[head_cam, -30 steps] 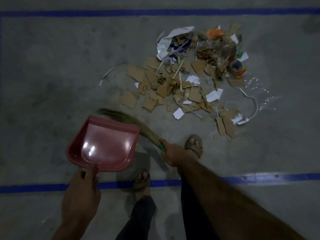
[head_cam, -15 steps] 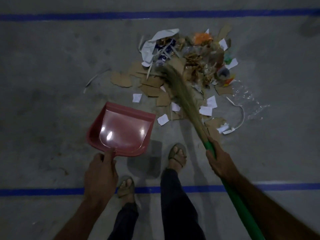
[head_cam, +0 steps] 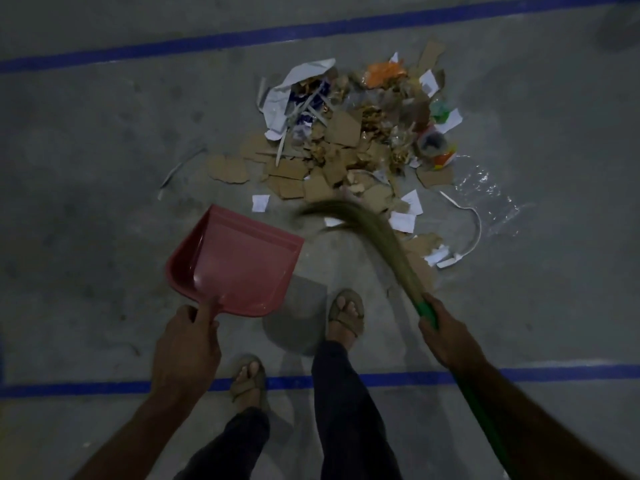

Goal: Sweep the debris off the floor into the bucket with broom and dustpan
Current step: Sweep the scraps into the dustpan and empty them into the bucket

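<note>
**Pink dustpan beside the debris heap, broom at its near edge**

Pink plastic dustpan (head_cam: 239, 261) is the landmark in the head view. It is tilted, its open mouth toward the upper right and its rear wall toward the person. The left hand (head_cam: 187, 348) grips its handle at the lower-left corner, fingers curled around the handle and the forefinger stretched forward along the pan's back edge. The pan's tray holds nothing that can be made out.

Up and to the right of the dustpan lies the scattered heap of debris (head_cam: 349, 140) on the grey concrete floor (head_cam: 86, 150): torn brown cardboard pieces, white paper scraps, a crumpled white wrapper, an orange scrap and a sheet of clear plastic film at its far right. One small white scrap lies just above the pan's mouth.

To the right of the dustpan, the grass-bristle broom with a green handle (head_cam: 381, 244) slants from lower right to upper left. Its bristle tips, blurred, curve toward the pan's mouth along the near edge of the heap. The right hand (head_cam: 446, 337) is clenched around the green handle just below the bristles.

Below the dustpan stand two sandalled feet (head_cam: 346, 315), with dark trouser legs. A blue floor line (head_cam: 485, 375) runs below the pan, under the rear foot, and another runs well above the heap.
</note>
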Demonstrator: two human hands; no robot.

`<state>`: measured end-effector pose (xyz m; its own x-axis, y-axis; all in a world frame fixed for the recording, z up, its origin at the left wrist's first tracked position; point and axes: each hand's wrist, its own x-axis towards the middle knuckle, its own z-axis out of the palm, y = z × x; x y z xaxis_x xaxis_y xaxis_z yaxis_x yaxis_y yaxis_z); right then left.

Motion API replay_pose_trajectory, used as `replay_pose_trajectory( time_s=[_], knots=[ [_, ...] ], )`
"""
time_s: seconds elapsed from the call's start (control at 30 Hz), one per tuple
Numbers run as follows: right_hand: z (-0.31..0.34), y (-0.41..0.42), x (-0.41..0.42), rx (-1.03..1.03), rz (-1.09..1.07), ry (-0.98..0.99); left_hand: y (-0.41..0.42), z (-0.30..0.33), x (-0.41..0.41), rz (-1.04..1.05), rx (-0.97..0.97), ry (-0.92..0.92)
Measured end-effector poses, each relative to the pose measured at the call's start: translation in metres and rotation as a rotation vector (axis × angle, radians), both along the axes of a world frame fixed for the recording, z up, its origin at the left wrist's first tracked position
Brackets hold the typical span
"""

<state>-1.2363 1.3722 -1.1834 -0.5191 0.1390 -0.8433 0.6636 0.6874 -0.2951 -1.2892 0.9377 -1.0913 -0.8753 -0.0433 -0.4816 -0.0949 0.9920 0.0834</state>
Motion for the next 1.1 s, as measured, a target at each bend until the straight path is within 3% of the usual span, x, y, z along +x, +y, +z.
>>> replay_pose_trajectory(
  time_s=[0.2, 0.37, 0.6, 0.8, 0.97, 1.1],
  knots=[
    [0.042, 0.012, 0.003, -0.146, 0.058, 0.208, -0.009, 0.006, 0.000, 0.128, -0.047, -0.020],
    [0.060, -0.025, -0.017, -0.219, 0.145, 0.173, -0.029, -0.002, -0.003, 0.213, -0.036, 0.018],
    [0.008, -0.172, -0.115, -0.357, 0.408, 0.219, -0.101, -0.020, 0.005, 0.264, -0.097, -0.011],
    [-0.043, -0.339, -0.215, -0.267, 0.589, 0.252, -0.168, -0.039, -0.004, 0.288, -0.140, 0.010],
    [-0.086, -0.409, -0.253, -0.214, 0.575, 0.081, -0.209, -0.062, -0.022, 0.288, -0.140, 0.005],
    [-0.082, -0.369, -0.227, -0.146, 0.305, -0.018, -0.222, -0.064, -0.039, 0.278, -0.111, -0.013]
  ],
)
